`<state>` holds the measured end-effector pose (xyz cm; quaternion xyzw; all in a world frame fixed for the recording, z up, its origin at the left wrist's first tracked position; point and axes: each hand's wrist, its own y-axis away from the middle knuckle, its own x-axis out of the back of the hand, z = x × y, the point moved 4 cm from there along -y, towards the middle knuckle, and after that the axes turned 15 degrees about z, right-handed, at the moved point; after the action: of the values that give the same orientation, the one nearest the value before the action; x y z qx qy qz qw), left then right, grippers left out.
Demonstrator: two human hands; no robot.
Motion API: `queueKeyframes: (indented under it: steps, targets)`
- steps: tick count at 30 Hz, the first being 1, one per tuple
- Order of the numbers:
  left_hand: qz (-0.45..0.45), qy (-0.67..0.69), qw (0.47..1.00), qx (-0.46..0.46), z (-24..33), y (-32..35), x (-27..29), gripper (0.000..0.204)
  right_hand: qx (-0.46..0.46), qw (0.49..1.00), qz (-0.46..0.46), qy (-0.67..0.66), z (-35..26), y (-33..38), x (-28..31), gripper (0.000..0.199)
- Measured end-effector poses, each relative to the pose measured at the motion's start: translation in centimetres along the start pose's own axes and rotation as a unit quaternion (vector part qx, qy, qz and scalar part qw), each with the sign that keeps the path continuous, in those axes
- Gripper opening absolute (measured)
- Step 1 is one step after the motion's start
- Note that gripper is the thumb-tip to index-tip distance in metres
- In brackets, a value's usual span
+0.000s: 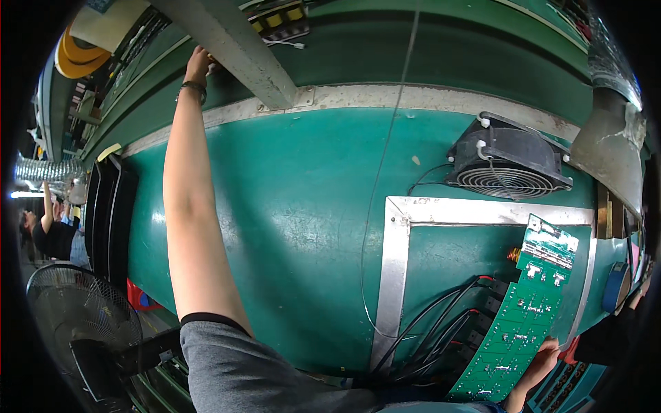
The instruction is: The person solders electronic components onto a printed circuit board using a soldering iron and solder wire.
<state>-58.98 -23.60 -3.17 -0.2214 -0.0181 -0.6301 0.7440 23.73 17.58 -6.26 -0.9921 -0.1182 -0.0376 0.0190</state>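
My left arm stretches far forward over the green work surface. At its end, my left hand is beside the slanted metal post, past the pale metal rail. Its fingers look curled, partly hidden, and what is in them cannot be made out. At the lower right, my right hand is closed at the right edge of a long green circuit board. The board stands tilted, solder side showing, with black cables with red ends beside its left edge. A copper-coloured coil shows near its top.
A black box fan with a wire grille sits at the back right, near a grey duct nozzle. A metal frame lies on the surface. Black trays and a round fan stand left. Another person works far left.
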Motion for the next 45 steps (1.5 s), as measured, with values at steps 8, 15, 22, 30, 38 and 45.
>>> queueKeyframes:
  steps: [8, 15, 22, 30, 38, 45]
  targets:
    - [-0.1, -0.071, 0.956, -0.267, 5.5, 4.7, -0.7, 0.028, -0.016, 1.0, -0.01, 0.013, 3.0, -2.1, 4.8, 0.043]
    - [-0.162, -0.427, 0.74, -0.494, 3.7, 4.9, -6.3, 0.041, 0.017, 0.999, -0.037, 0.017, 2.9, -1.8, 3.9, 0.044]
    - [-0.171, -0.469, 0.731, -0.465, 6.5, 4.4, -3.2, 0.03, 0.066, 0.994, -0.036, 0.082, -0.7, 0.3, -0.6, 0.041]
    - [-0.221, -0.485, 0.72, -0.445, 11.9, 10.3, 2.8, 0.038, 0.114, 0.989, -0.035, 0.088, -1.3, 0.1, -1.0, 0.044]
    - [-0.207, -0.417, 0.825, -0.32, 15.1, 19.4, 9.5, 0.034, 0.079, 0.993, -0.059, 0.06, -1.5, 0.3, -1.3, 0.041]
    - [-0.132, -0.435, 0.82, -0.348, 19.3, 30.4, 12.8, 0.03, 0.078, 0.995, -0.063, 0.014, -1.6, 0.6, -1.9, 0.041]
